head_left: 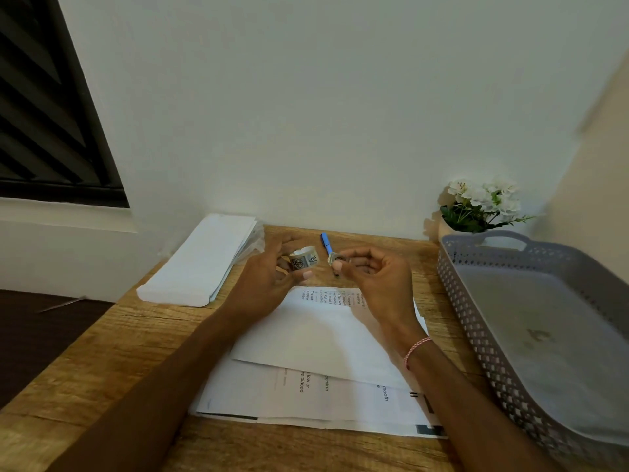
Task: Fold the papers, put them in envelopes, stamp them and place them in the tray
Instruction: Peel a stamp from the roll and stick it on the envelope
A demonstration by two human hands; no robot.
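Halfway into stamping, holds the roll [304,260] clamped in the left grip [272,270] and one loose stamp [335,258] pinched in the right grip [374,277], both raised over the filled envelope [323,335] on the worktop [136,352], likely to stick it there before the tray [459,294].
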